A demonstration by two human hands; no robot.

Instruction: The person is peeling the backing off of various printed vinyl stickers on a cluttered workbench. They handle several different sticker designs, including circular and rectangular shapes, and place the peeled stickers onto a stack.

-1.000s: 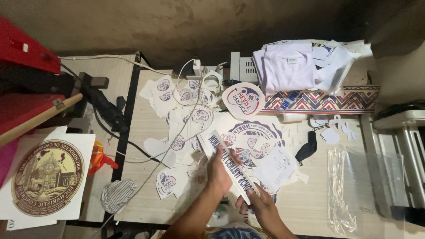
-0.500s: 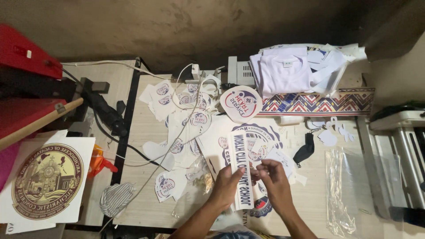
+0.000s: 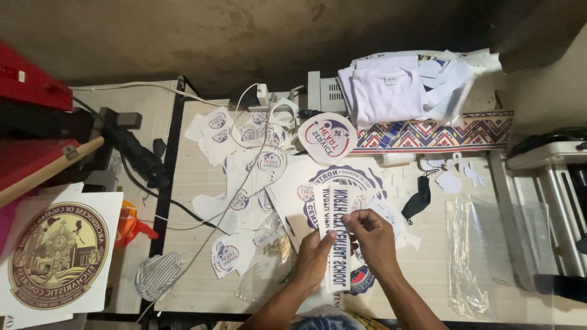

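Note:
I hold a long white paper strip (image 3: 336, 211) with dark blue lettering upright over the table. My left hand (image 3: 313, 258) grips its lower left side. My right hand (image 3: 373, 238) pinches its right edge near the middle. Beneath the strip lies a large round printed emblem sheet (image 3: 361, 180) among other white cut-outs. A round badge print (image 3: 328, 138) with red and blue lettering lies further back.
Many small round logo cut-outs (image 3: 244, 159) and white cables cover the wooden table (image 3: 189, 183). Folded white shirts (image 3: 388, 91) and a patterned band (image 3: 440, 133) lie at the back. A red heat press (image 3: 30, 122), a gold seal print (image 3: 58, 253), clear plastic bags (image 3: 471, 250) and a black face mask (image 3: 419, 201) surround the spot.
The strip has been lifted from a slanted lie to upright, and both hands have shifted right and up with it.

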